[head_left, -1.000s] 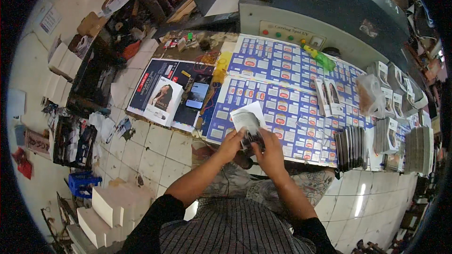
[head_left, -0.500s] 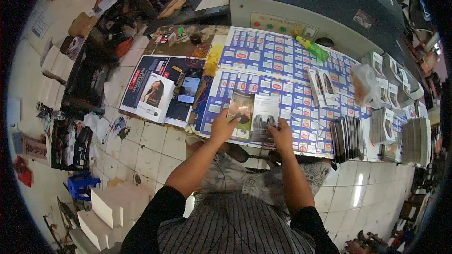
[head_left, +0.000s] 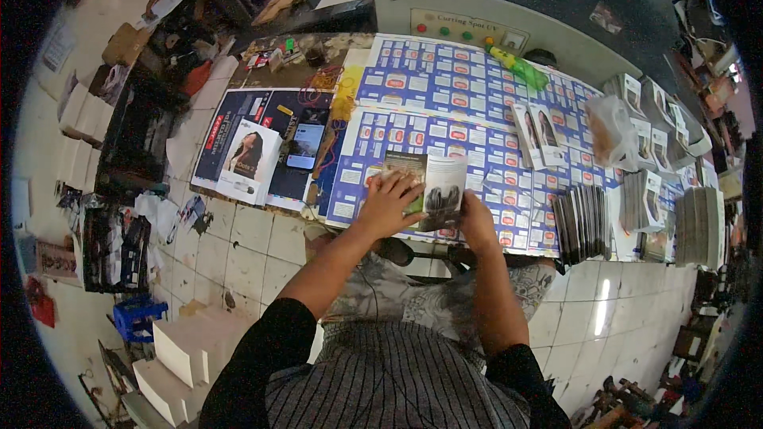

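A small booklet point(head_left: 443, 185) lies spread on the blue-and-white printed sheets point(head_left: 485, 147) in front of me. Its left page is a brownish-green picture, its right page white at the top with a dark picture below. My left hand point(head_left: 389, 205) rests on the left page, fingers spread out flat and hiding much of it. At the right edge of the booklet, my right hand point(head_left: 478, 222) is closed, with its thumb and fingers at the page margin. Two narrow white booklets point(head_left: 539, 137) lie farther right, and a row of dark-edged booklets point(head_left: 582, 225) stands beyond my right hand.
Stacks of booklets point(head_left: 699, 226) fill the right end, beside a clear plastic bag point(head_left: 612, 133). A green bottle point(head_left: 518, 69) lies at the back. On the left are a phone point(head_left: 303, 147), a pile of white leaflets point(head_left: 249, 160) and rubber bands point(head_left: 324, 79).
My left hand has gone from holding the booklet's left edge to lying flat across its left page. My right hand has shifted down slightly along the right edge.
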A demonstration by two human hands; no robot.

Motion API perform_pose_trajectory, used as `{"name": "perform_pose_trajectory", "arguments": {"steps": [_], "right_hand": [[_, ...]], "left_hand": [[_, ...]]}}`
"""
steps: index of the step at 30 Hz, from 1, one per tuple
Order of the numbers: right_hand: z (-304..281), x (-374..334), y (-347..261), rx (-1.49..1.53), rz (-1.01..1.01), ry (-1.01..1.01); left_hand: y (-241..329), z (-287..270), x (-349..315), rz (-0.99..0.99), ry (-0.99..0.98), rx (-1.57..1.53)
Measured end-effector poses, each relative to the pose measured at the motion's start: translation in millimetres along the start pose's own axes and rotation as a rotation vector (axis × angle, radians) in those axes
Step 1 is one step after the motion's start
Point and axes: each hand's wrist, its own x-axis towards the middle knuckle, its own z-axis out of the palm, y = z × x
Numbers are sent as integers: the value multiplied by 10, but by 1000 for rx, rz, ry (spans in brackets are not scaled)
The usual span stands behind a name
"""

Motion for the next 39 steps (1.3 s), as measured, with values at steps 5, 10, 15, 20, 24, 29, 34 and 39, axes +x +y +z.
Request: {"name": "perform_pose_trajectory", "arguments": {"steps": [5,10,15,20,24,29,34,39], "right_hand": [[79,137,114,-839,-414,-39],[339,285,249,-1433,-755,-35],[390,312,264,-1457,-704,-74],[513,321,265,-1580,-720,-107],[621,389,302,-1622,-738,-120],[699,374,326,-1676,-764,-100],[657,405,392,-1671,-767,-87],[664,408,403,-1690,-761,-84]], "left_hand": [[-42,28,10,-12,-11,-18],[-131,-101,-44,-115,-199,-201],[-650,16,-265,-192,-47,-181],[-718,-207,-332,-70,-121,-51],[-728,-174,-306,-204,-102,-138],[-877,-179,-333,-161,-186,-254],[-884,-262,-317,-54,-241,-264],[-870,-311,-297,-58,-289,-247]]}}
